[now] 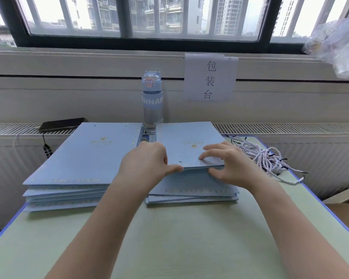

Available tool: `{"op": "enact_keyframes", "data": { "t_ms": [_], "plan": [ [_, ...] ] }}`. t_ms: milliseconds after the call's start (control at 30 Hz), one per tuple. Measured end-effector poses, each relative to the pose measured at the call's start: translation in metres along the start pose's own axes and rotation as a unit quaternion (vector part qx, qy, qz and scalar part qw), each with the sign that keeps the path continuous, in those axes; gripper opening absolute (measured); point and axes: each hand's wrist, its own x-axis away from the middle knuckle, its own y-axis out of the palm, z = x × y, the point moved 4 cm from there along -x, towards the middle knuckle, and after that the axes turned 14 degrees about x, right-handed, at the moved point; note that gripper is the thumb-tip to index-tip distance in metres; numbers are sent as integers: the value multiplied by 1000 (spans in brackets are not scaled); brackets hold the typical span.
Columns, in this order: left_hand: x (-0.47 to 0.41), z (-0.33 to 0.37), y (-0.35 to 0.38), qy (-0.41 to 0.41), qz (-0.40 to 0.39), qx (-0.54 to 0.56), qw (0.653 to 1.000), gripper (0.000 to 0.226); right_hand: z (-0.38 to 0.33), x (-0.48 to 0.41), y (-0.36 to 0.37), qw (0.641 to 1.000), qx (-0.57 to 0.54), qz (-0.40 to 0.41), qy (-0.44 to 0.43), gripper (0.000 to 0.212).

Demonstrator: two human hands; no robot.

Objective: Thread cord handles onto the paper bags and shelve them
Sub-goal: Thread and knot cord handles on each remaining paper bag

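The left hand [147,164] and right hand [228,164] each pinch the near edge of the top paper bag [189,146], its edge raised off the right stack [191,188]. Flat, light and stiff yet easily creased, it probably handles best by that edge. Cord handles [264,158] lie tangled to the right, and a second stack [79,158] sits to the left.
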Motion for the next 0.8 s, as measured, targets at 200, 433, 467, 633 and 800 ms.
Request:
{"op": "enact_keyframes", "data": {
  "t_ms": [200,433,467,633,800],
  "plan": [
    [-20,-10,30,88,-67,115,987,70,3,2,0,998,-50,-22,38,35],
    [-26,-32,58,25,-167,123,978,68,13,4,17,985,-68,-121,106,35],
    [-26,-34,58,29,-170,124,977,64,13,4,18,985,-67,-117,104,32],
    [-28,-41,54,45,-159,163,973,48,14,6,14,977,-119,-130,117,15],
    [-33,-45,56,65,-112,189,973,36,55,12,-4,970,-36,-16,240,10]
  ]
}}
